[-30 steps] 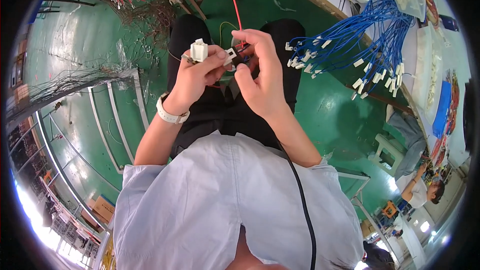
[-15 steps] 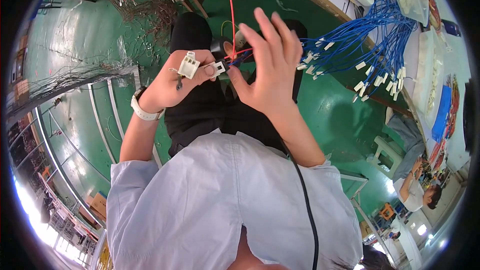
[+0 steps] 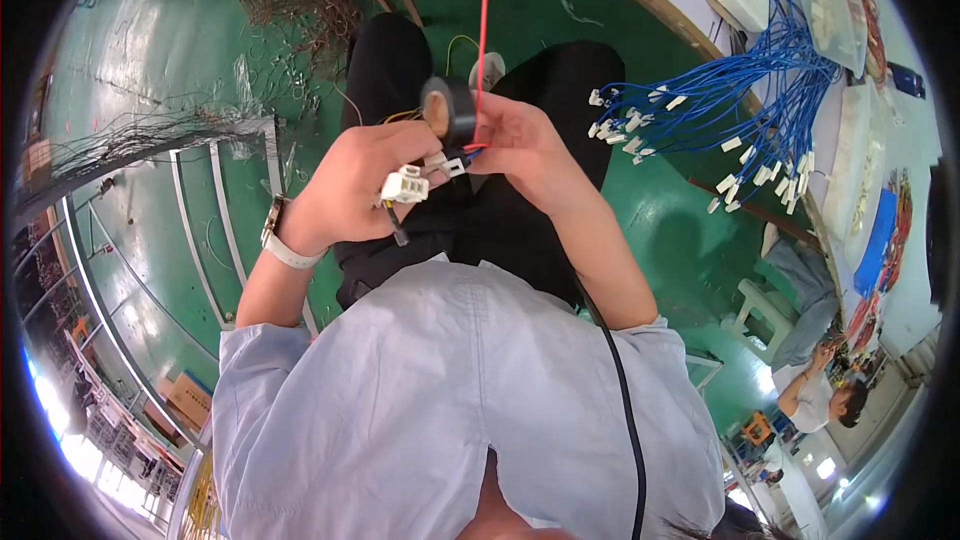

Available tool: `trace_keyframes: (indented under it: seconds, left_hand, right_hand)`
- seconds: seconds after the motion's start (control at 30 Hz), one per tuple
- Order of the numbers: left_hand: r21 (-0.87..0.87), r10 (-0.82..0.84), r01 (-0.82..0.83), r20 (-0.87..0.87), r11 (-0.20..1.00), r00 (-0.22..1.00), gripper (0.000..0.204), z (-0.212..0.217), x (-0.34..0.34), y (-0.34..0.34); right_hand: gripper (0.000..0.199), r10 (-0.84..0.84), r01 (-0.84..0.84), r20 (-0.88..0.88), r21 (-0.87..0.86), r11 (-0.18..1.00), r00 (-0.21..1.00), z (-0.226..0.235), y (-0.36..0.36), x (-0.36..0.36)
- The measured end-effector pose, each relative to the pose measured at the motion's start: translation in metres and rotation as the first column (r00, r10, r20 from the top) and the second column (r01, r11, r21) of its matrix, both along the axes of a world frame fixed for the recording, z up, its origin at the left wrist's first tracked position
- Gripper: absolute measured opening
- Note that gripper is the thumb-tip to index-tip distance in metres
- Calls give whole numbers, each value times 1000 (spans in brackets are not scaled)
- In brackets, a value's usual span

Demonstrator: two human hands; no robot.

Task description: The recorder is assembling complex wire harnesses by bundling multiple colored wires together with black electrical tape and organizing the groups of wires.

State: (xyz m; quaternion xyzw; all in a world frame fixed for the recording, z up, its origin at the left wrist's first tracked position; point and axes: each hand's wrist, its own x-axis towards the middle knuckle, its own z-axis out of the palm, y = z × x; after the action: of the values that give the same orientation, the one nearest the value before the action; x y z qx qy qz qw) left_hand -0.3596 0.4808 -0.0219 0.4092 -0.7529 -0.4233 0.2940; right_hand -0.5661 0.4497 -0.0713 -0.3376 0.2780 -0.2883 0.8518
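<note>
My left hand (image 3: 350, 185) grips a short wire harness with a white plastic connector (image 3: 405, 184) hanging at its lower side and a smaller white connector (image 3: 447, 165) by the fingertips. My right hand (image 3: 520, 145) holds a black roll of tape (image 3: 447, 110) against the harness, where a red wire (image 3: 483, 30) runs up out of view. Both hands meet above my lap, over black trousers. A pale watch band circles my left wrist.
A bundle of blue wires with white connectors (image 3: 700, 110) hangs off a workbench (image 3: 880, 140) at right. The floor (image 3: 150, 90) is green. Grey metal racks (image 3: 200, 230) and tangled wires lie at left. Another person (image 3: 820, 395) sits low at right.
The black tape roll has come up into my right hand at the harness. My left hand has turned, so the white connector now hangs lower.
</note>
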Motion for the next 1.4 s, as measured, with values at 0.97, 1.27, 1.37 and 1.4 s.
trace_keyframes:
  seconds: [0.97, 1.27, 1.37, 1.4]
  left_hand:
    - [-459, 324, -103, 435, 882, 840, 24, -20, 9, 10]
    - [-494, 316, -60, 454, 867, 833, 20, -16, 8, 14]
    - [-469, 301, -50, 479, 882, 825, 21, -17, 10, 17]
    - [-450, 284, -40, 489, 892, 825, 21, -18, 11, 18]
  right_hand:
    - [46, -278, 146, -312, -386, 911, 909, -5, 15, -5]
    - [35, 28, -87, -453, -110, 990, 891, -11, 17, 1]
    - [29, -81, -49, -427, -285, 957, 901, -9, 13, 4]
    - [28, -106, -33, -407, -320, 947, 907, -7, 12, 5]
